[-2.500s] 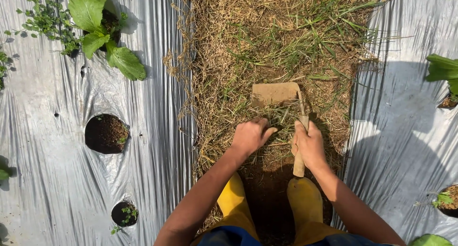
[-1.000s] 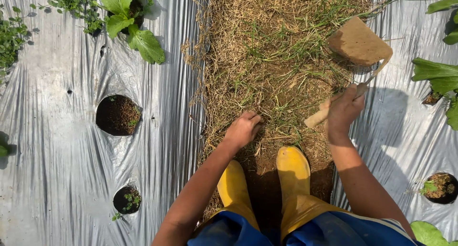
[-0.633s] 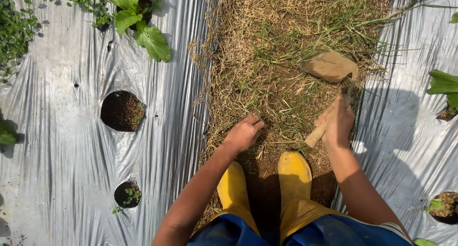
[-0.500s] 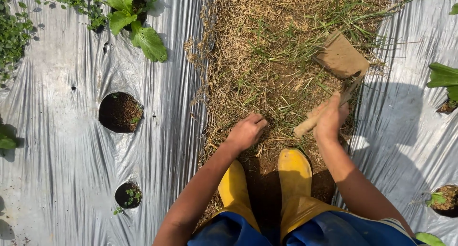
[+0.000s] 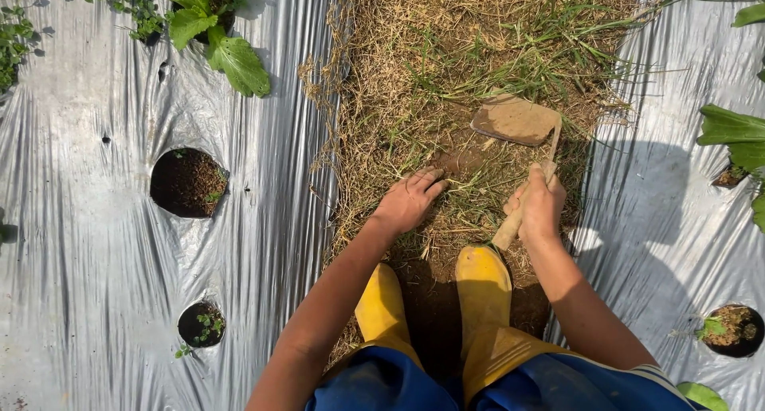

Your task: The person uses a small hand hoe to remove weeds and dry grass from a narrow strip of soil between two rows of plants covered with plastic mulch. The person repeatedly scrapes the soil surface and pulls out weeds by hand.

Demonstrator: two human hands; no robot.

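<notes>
At frame centre, our right hand (image 5: 542,208) grips the hoe (image 5: 516,120), blade on the dry grass (image 5: 414,76); our left hand (image 5: 408,204), fingers loosely spread, should stay clear.

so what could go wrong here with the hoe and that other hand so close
The left hand rests on the dry grass just short of the hoe blade, so a pull toward the body might catch its fingers. The right hand alone holds the wooden handle, which could twist. The yellow boots sit right behind the cut, and the silver plastic mulch beside it could tear.
</notes>
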